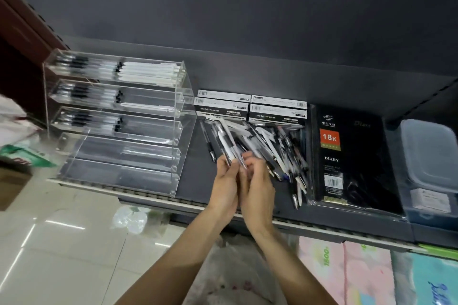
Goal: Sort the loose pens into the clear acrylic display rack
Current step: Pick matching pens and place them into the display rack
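A clear acrylic display rack (183,116) with several stepped tiers stands at the left of the dark shelf. Its upper three tiers hold pens; the lower tiers look bare. A heap of loose pens (280,153) lies on the shelf to the right of the rack. Just in front of the heap, my left hand (224,187) and my right hand (257,190) are pressed close together, both gripping a bundle of pens (226,141) that fans up and to the left. The bundle is blurred.
Several white pen boxes (250,106) are stacked behind the heap. A black diary (352,156) lies to the right, then a clear plastic container (428,156). The shelf's front edge (148,195) runs below the rack, with tiled floor beneath.
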Motion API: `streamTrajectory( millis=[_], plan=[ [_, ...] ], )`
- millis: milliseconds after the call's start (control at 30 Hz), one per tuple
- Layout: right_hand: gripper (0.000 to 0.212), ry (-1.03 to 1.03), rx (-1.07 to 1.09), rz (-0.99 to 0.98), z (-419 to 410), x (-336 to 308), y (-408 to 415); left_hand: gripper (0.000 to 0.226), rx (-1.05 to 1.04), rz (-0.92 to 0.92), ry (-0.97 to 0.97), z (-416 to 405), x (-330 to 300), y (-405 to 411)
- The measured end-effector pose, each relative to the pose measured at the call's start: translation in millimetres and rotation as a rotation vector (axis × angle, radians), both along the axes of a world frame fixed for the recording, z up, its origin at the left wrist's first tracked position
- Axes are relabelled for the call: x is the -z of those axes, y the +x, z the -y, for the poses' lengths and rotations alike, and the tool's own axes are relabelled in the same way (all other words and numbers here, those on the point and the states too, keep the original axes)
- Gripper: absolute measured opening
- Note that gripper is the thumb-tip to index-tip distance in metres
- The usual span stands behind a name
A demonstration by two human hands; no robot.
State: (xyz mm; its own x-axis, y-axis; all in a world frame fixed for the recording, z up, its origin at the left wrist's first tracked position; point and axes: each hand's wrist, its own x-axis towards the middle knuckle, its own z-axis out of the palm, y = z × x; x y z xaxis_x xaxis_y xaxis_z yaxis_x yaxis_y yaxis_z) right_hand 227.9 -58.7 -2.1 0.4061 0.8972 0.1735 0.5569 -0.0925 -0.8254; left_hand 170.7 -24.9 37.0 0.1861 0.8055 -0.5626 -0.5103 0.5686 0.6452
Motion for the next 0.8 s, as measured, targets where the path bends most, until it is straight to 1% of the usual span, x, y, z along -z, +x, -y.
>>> streamTrajectory(
  millis=[67,133,167,267,333,400,467,567,633,733,800],
  plan=[
    [0.014,0.048,-0.072,0.111,-2.1,-3.5,-7.9,0.018,-0.051,0.051,-0.016,0.0,0.0,-13.4],
    [0.020,0.054,-0.127,0.195,-4.1,-8.4,-17.6,0.014,-0.086,0.078,0.017,0.3,-0.5,-25.2],
    [0.021,0.039,-0.152,0.209,-5.8,-10.1,-22.3,0.014,-0.094,0.057,0.048,0.1,-1.2,-30.2],
    [0.023,-0.032,-0.245,0.189,-12.8,-11.8,-35.9,0.021,-0.080,-0.100,0.136,-2.3,-4.1,-45.6],
    [0.020,0.057,-0.284,0.217,-16.7,-20.2,-43.2,0.022,-0.092,-0.136,0.180,-6.1,-6.5,-57.5],
    [0.020,0.190,-0.345,0.243,-19.4,-25.0,-51.1,0.022,-0.121,-0.091,0.204,-12.3,-10.6,-72.1],
    [0.025,0.251,-0.386,0.207,-23.6,-26.4,-60.8,0.021,-0.135,-0.011,0.226,-20.8,-14.7,-90.7],
    [0.034,0.248,-0.422,0.067,-29.5,-31.4,-87.9,0.018,-0.116,0.033,0.296,-38.8,-21.7,-127.6],
    [0.029,0.236,-0.372,-0.027,-37.2,-36.0,-117.2,0.020,-0.087,-0.024,0.324,-49.7,-23.9,-155.3],
    [0.012,0.157,-0.165,-0.181,-58.2,-43.1,-168.9,0.025,-0.024,-0.165,0.345,-62.9,-21.9,-199.7],
    [0.012,0.082,-0.084,-0.220,-73.1,-43.3,-199.5,0.027,0.013,-0.216,0.373,-71.8,-18.3,-227.9]
  ],
)
